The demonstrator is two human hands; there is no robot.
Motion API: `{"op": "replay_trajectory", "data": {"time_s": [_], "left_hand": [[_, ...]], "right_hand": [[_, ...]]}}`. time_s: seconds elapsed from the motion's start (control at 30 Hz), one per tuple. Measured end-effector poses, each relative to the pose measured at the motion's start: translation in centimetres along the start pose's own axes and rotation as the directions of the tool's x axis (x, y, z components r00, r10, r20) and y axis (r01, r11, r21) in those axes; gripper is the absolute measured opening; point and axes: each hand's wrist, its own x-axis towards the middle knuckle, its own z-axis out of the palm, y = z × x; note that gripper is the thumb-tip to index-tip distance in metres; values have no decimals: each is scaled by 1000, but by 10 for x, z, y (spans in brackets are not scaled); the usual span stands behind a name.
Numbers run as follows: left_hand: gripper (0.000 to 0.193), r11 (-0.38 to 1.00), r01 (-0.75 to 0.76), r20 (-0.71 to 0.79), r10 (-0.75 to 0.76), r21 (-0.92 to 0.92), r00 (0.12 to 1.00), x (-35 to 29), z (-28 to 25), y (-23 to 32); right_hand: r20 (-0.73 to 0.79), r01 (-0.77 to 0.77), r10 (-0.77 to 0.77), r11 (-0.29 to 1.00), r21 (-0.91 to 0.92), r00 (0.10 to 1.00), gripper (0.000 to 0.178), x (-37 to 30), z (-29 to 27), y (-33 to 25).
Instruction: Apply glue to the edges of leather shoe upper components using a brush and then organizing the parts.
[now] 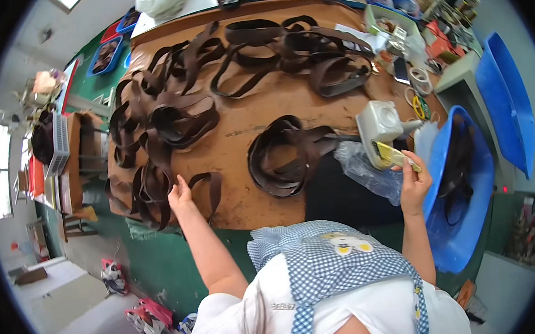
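My left hand (182, 194) is at the near left of the brown table (235, 144), fingers stretched and apart. It is beside a looped dark brown strap (153, 195), and I cannot tell whether it touches it. My right hand (414, 185) pinches a flat, yellow, elongated piece (395, 155), whose exact kind is unclear. That piece lies against the front of a small white machine (379, 123). Left of the machine sits a coiled bundle of dark straps (282, 160). A clear plastic bag (372, 170) lies under and beside the machine, over a black cloth (343, 196).
More dark straps (253, 33) spread along the table's far and left sides. A blue tub (446, 242) with dark material stands at my right, another blue tub (508, 103) beyond it. A phone (400, 70) and cable coils (421, 81) lie at the far right.
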Motion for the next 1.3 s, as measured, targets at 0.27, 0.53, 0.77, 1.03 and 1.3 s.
{"op": "replay_trajectory", "data": {"time_s": [0.27,0.53,0.77,1.03,1.3], "left_hand": [[34,104,-300,306,-557,948,772,-248,36,-284],[22,-379,-874,605,-632,304,484,-262,-15,-356],[17,77,-830,768,-433,553,471,-355,94,-356],[32,353,-596,668,-582,722,464,-370,137,-331],[27,300,-393,487,-655,869,578,-346,118,-325]], "right_hand": [[-224,-216,185,968,-127,957,17,-39,-42,71],[-265,-184,104,936,-300,959,15,-25,-49,90],[-254,-127,29,917,-377,967,11,-10,-48,107],[-153,-19,-75,844,-536,985,14,-3,-40,122],[-166,-165,90,835,-525,982,10,-21,-51,96]]}}
